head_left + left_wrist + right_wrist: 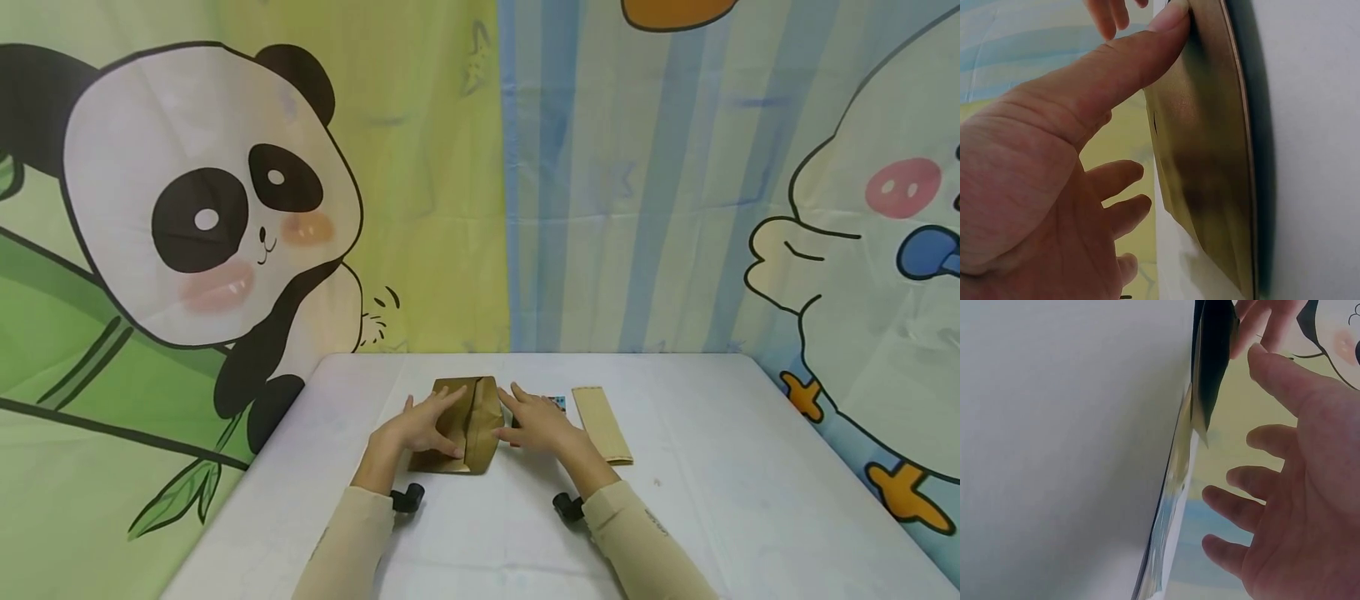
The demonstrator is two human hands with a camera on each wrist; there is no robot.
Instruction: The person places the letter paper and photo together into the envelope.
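Note:
A brown paper envelope [486,421] lies on the white table with its flap side showing. My left hand [416,427] is over its left part, fingers spread. In the left wrist view, the thumb [1129,59] reaches across to the envelope's upper face, while the other fingers stand apart from it. At the envelope's right edge is my right hand [542,423], its fingers straight and spread with nothing held. Under this hand lies a small colourful flat item [558,402], mostly hidden.
Right of the right hand lies a long tan folded paper piece [603,427]. Black wrist cameras sit on both wrists. Behind the white table [502,533] hangs a cartoon-printed cloth [427,167] with a panda on the left.

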